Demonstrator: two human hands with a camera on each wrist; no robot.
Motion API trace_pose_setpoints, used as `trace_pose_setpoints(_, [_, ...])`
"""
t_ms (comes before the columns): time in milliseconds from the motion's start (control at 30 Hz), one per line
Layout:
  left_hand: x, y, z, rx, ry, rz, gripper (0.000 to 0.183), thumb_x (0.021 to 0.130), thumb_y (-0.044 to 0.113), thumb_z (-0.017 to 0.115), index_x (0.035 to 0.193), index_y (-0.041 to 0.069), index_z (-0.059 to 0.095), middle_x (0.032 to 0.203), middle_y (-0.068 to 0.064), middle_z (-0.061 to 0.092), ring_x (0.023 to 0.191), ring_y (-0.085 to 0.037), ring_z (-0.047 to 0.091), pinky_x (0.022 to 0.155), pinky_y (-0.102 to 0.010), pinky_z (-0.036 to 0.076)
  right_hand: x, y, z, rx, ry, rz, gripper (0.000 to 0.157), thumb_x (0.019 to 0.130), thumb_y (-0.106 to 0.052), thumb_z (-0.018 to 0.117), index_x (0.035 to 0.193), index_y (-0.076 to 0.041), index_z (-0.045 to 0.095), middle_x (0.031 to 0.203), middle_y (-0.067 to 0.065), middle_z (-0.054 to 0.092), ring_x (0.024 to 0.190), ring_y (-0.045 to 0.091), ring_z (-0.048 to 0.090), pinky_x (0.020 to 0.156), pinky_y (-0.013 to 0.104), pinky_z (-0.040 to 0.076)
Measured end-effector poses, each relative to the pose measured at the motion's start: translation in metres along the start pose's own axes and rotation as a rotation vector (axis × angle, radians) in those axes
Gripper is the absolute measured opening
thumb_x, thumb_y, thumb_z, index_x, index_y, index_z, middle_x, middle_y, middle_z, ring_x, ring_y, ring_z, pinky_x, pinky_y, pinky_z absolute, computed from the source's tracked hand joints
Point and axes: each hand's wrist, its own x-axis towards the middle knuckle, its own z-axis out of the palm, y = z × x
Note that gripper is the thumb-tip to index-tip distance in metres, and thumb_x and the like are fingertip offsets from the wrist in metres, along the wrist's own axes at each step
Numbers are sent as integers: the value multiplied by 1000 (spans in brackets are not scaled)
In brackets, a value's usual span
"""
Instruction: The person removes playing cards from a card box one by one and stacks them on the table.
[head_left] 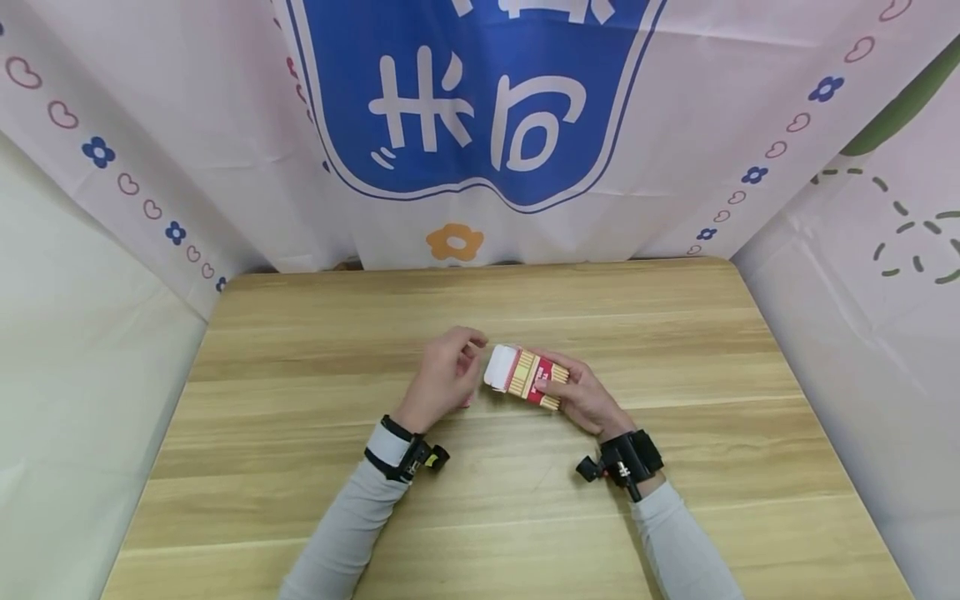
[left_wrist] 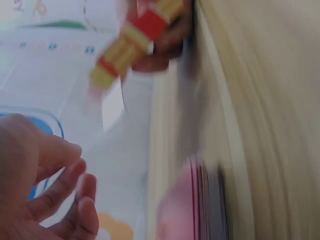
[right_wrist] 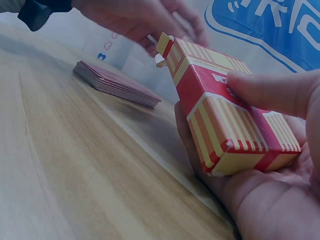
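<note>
Well inside table edges: right grip holds striped box.

Left hand is loosely curled, right hand grips.

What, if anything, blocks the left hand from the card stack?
Nothing visible: open space separates the left hand from the card stack on the table. The right hand holds the box off to one side.

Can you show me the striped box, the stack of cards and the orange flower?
Striped box (right_wrist: 216, 110), right wrist view: its striped front.
Stack of cards (right_wrist: 120, 90), right wrist view: its layered edge.
Orange flower (head_left: 438, 242), head view: its left petal.
</note>
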Motion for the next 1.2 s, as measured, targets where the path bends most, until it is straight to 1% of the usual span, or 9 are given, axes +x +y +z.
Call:
trace_pose_setpoints(133, [0,13,7,-48,-25,102,17,95,5,67,112,3,68,104,-6,70,84,-11,65,70,-25,56,0,0,0,-4,1,13,57,96,1,65,151,-9,54,141,12,56,120,22,64,94,34,57])
trace_pose_setpoints(200, [0,16,10,-75,-51,122,17,95,4,68,111,2,68,104,-6,70,86,-11,65,71,-25,57,0,-1,0,-4,7,21,59,95,1,66,152,-8,53,141,13,55,120,23,65,95,34,57])
trace_pose_setpoints(267, [-1,17,13,-82,-76,123,16,95,4,68,111,3,69,103,-5,69,86,-12,65,69,-25,56,0,-1,0,-3,15,26,60,95,0,67,152,-8,52,141,13,55,119,23,65,95,34,57])
trace_pose_setpoints(500, [-4,15,21,-58,-143,22,20,95,14,71,113,6,68,102,-3,68,86,-22,64,69,-28,53,0,1,-1,-5,8,20,59,95,0,67,152,-8,53,141,13,56,119,22,66,95,34,57])
trace_pose_setpoints(667, [-6,14,23,-76,-174,-77,25,93,16,74,115,8,67,108,-3,68,88,-19,65,73,-31,57,0,0,-1,-10,-7,9,59,95,0,67,151,-9,53,140,12,56,118,22,66,95,34,57])
trace_pose_setpoints(767, [-6,14,24,-64,-183,-126,26,93,19,75,115,8,68,110,-2,68,88,-16,65,76,-30,57,0,0,-1,-17,-20,5,59,95,0,67,152,-9,53,141,12,56,119,22,65,95,35,57])
trace_pose_setpoints(967, [-5,15,25,-30,-181,-155,26,92,22,75,114,10,68,109,-1,68,88,-15,64,76,-29,55,0,-1,-1,-21,-9,19,59,95,0,66,152,-8,52,142,13,55,120,22,65,95,35,57])
trace_pose_setpoints(1067, [-6,17,23,-36,-190,-179,25,93,23,74,114,10,68,109,0,68,87,-15,63,74,-29,54,0,0,0,-16,1,26,60,95,1,66,152,-7,52,142,13,55,120,22,65,95,35,57])
trace_pose_setpoints(1200, [-5,20,17,-59,-205,-211,22,94,19,73,114,11,70,107,0,68,81,-12,60,70,-28,52,0,0,0,-11,9,30,60,95,1,67,152,-8,52,141,13,55,120,22,64,95,35,57])
